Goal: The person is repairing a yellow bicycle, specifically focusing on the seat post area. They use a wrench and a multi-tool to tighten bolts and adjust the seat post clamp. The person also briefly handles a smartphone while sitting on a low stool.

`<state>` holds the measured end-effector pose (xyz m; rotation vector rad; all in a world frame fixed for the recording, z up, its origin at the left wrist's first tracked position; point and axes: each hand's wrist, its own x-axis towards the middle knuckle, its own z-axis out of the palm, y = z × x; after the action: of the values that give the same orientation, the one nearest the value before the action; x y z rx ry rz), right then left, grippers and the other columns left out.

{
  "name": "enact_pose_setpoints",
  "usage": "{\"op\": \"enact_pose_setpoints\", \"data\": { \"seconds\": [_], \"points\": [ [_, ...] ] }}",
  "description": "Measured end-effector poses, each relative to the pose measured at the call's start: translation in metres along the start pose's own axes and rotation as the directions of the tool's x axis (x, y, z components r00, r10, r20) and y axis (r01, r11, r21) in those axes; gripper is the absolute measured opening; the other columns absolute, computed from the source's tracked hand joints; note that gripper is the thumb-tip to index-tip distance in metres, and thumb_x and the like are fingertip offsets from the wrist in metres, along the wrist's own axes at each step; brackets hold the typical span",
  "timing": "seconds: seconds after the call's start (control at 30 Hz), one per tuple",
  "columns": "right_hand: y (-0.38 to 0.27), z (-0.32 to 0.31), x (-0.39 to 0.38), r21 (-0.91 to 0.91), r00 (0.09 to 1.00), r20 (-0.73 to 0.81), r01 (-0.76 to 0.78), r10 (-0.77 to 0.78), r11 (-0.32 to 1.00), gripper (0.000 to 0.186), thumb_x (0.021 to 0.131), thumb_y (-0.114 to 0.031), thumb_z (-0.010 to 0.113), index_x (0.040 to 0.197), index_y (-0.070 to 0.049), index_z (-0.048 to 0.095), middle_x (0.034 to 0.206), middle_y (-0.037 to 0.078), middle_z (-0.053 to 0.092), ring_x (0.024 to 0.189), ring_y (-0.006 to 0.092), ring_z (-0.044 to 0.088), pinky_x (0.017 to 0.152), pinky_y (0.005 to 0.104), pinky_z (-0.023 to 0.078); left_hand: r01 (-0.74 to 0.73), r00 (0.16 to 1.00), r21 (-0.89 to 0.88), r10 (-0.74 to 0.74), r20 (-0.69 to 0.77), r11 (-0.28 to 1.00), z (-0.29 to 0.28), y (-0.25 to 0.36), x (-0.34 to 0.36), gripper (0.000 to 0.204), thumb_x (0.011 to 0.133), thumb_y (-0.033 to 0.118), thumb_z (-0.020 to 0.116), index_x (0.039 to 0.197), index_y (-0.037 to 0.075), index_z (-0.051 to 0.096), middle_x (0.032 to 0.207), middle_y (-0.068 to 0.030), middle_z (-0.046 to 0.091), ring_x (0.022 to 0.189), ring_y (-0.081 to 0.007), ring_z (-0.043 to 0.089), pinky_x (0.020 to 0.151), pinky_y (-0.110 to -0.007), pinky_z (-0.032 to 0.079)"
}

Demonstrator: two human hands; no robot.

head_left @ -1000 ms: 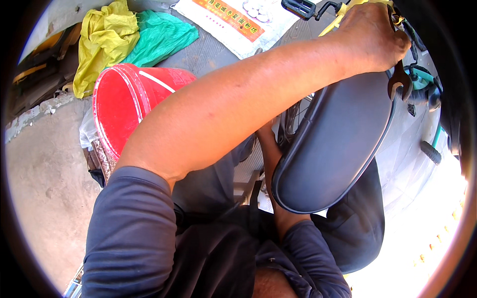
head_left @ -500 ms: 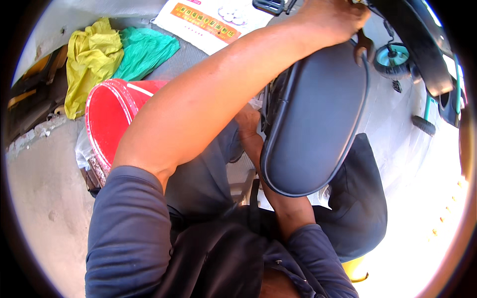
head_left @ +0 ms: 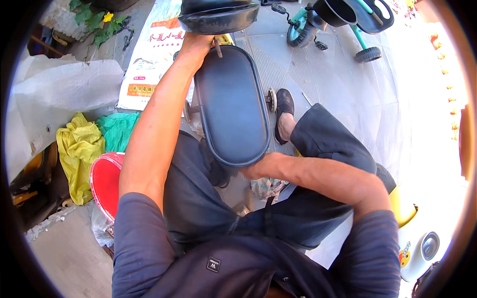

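A long black padded seat with rounded ends (head_left: 231, 104) lies between my legs. At its far end my left hand (head_left: 198, 45) grips a metal wrench (head_left: 217, 48) under a black curved part (head_left: 216, 15), its fingertips partly hidden. My right hand (head_left: 256, 167) reaches beneath the near rounded edge of the seat, fingers out of sight. A small wheel (head_left: 271, 99) shows beside the seat's right edge, by my foot.
A child's tricycle (head_left: 303, 32) stands at back right. A printed white sack (head_left: 141, 74) lies left of the seat; yellow (head_left: 79, 159) and green (head_left: 117, 129) sacks and a red bucket (head_left: 104, 184) are further left. A white-and-yellow object (head_left: 417, 248) sits at lower right.
The view has swung: the seat appears centred, my left arm more upright and further left. My right hand has moved from beside the seat's left side to beneath its near end.
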<state>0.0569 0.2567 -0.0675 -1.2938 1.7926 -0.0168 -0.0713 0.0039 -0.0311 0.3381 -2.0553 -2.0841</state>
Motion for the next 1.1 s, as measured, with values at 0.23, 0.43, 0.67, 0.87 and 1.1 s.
{"op": "enact_pose_setpoints", "data": {
  "seconds": [0.23, 0.43, 0.67, 0.87, 1.1],
  "points": [
    [0.066, -0.059, -0.088, 0.095, 0.969, 0.156, -0.208, 0.192, 0.974, 0.016, 0.074, -0.011, 0.057, 0.083, -0.006, 0.069, 0.08, 0.013, 0.067, 0.081, 0.0307, 0.066, 0.068, 0.039, 0.051, 0.036, 0.999, 0.012, -0.036, -0.014, 0.999, -0.014, 0.007, 0.003, 0.049, 0.084, 0.018, 0.07, 0.126, 0.002, 0.051, 0.123, -0.0112, 0.056, 0.111, -0.0309, 0.06, 0.08, -0.042, 0.054],
    [0.128, -0.115, -0.126, 0.658, 0.901, -0.139, -0.227, 0.412, 0.718, 0.026, 0.079, -0.011, 0.052, 0.098, 0.002, 0.064, 0.078, 0.009, 0.065, 0.06, 0.0173, 0.063, 0.053, 0.0298, 0.053, 0.092, 0.996, 0.015, -0.092, -0.006, 0.996, -0.009, 0.009, 0.003, 0.042, 0.089, 0.013, 0.058, 0.129, 0.001, 0.05, 0.126, -0.0127, 0.054, 0.122, -0.0342, 0.052, 0.093, -0.045, 0.047],
    [0.185, -0.17, -0.053, 0.734, 0.973, -0.084, -0.085, 0.214, 0.674, 0.02, 0.083, -0.018, 0.057, 0.099, -0.006, 0.061, 0.087, 0.006, 0.064, 0.071, 0.0196, 0.066, 0.06, 0.0352, 0.055, 0.161, 0.985, 0.191, -0.17, 0.03, 0.968, -0.014, 0.029, 0.008, 0.043, 0.089, 0.005, 0.049, 0.13, -0.008, 0.046, 0.125, -0.0178, 0.057, 0.116, -0.0322, 0.058, 0.092, -0.037, 0.052],
    [0.227, -0.197, 0.027, 0.835, 0.939, -0.341, 0.278, 0.05, 0.476, 0.032, 0.085, -0.014, 0.053, 0.114, -0.002, 0.062, 0.084, 0.006, 0.064, 0.064, 0.0151, 0.064, 0.056, 0.0313, 0.055, 0.17, 0.985, 0.235, -0.166, -0.036, 0.957, 0.01, 0.036, 0.003, 0.045, 0.091, 0.008, 0.051, 0.133, -0.008, 0.044, 0.131, -0.0213, 0.052, 0.118, -0.0367, 0.056, 0.091, -0.039, 0.051],
    [0.235, -0.173, 0.086, 0.785, 0.806, -0.589, 0.587, 0.054, -0.2, 0.027, 0.089, -0.011, 0.051, 0.11, 0.002, 0.061, 0.078, 0.005, 0.064, 0.063, 0.0107, 0.063, 0.052, 0.025, 0.055, 0.008, 0.999, 0.288, -0.02, 0.04, 0.958, 0.008, 0.028, -0.006, 0.05, 0.088, 0.014, 0.05, 0.133, -0.009, 0.045, 0.128, -0.0201, 0.055, 0.112, -0.0342, 0.06, 0.088, -0.036, 0.051]
  ]
}}
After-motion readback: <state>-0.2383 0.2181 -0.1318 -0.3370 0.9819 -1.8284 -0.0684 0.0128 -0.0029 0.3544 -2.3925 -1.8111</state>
